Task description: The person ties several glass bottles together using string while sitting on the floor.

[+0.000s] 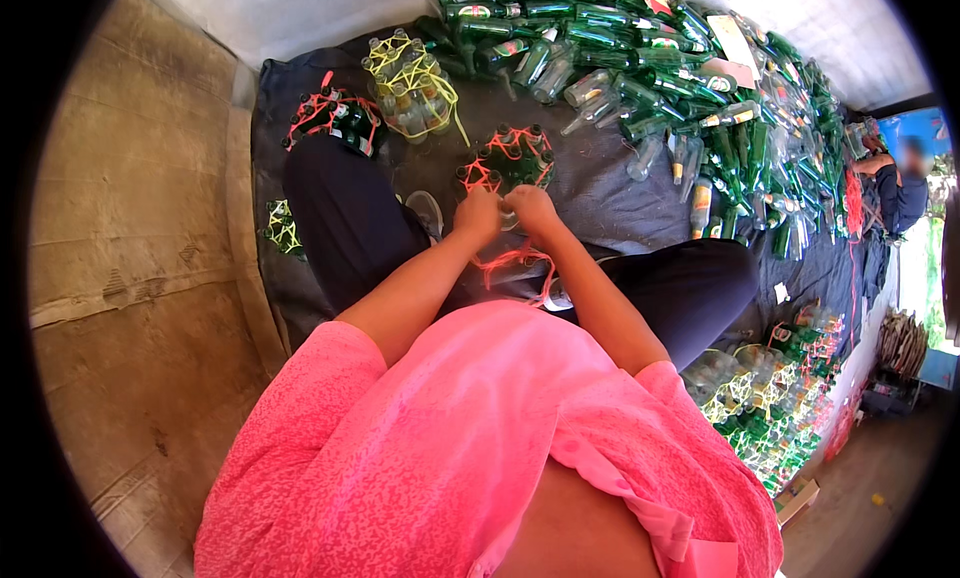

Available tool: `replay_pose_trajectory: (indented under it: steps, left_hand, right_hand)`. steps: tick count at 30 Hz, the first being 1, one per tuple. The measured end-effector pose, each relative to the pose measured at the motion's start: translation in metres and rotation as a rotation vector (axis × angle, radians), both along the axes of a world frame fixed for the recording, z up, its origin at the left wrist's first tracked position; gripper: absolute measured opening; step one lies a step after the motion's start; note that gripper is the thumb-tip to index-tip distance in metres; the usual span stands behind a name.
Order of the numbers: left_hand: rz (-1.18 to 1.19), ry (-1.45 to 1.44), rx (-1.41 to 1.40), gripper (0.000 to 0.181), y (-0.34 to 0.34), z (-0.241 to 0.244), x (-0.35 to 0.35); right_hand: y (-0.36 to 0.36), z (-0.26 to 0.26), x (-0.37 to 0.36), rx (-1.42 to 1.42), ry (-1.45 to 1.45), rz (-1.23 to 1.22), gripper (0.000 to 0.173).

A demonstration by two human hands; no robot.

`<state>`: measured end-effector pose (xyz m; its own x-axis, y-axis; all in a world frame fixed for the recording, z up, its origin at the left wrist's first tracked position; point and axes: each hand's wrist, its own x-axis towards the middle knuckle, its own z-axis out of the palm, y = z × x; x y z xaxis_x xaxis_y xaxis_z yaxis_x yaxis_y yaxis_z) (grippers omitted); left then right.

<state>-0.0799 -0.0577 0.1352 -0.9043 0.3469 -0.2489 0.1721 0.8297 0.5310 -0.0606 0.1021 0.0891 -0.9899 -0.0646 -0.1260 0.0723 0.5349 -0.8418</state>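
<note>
In front of my crossed legs stands a bundle of green glass bottles (pixel 525 161), upright, with red plastic twine (pixel 512 139) laced around the necks. My left hand (pixel 478 216) and my right hand (pixel 531 210) meet at its near edge, fingers pinched on the red twine; the stretch inside the fingers is mostly hidden. Between and below the hands part of a clear glass bottle (pixel 509 219) shows. Loose red twine (pixel 517 259) trails below my wrists towards my lap.
Bundles tied with yellow twine (pixel 409 86) and red twine (pixel 334 120) stand ahead left; a small one (pixel 283 227) sits beside my left knee. A large heap of loose bottles (pixel 637 60) curves ahead and right. Many tied bundles (pixel 780 398) stand right. Another person (pixel 900 188) sits far right.
</note>
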Motion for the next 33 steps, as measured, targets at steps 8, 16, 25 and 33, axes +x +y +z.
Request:
replay_pose_trajectory:
  steps: [8,16,25,33]
  left_hand:
    - [0.024,-0.071,0.000,0.026,0.003,0.006,-0.008]
    - [0.042,-0.192,-0.127,0.027,0.010,0.005,-0.022]
    - [0.038,-0.270,-0.070,0.021,0.012,0.017,-0.017]
    - [-0.032,-0.128,-0.106,0.020,0.017,0.020,-0.012]
  right_hand:
    - [0.006,-0.007,-0.014,0.250,0.036,-0.205,0.021]
    - [0.005,0.016,0.007,0.227,-0.071,-0.470,0.024]
    - [0.015,-0.012,0.028,-0.142,-0.240,-0.487,0.018]
    - [0.011,-0.034,0.025,-0.056,-0.210,-0.517,0.015]
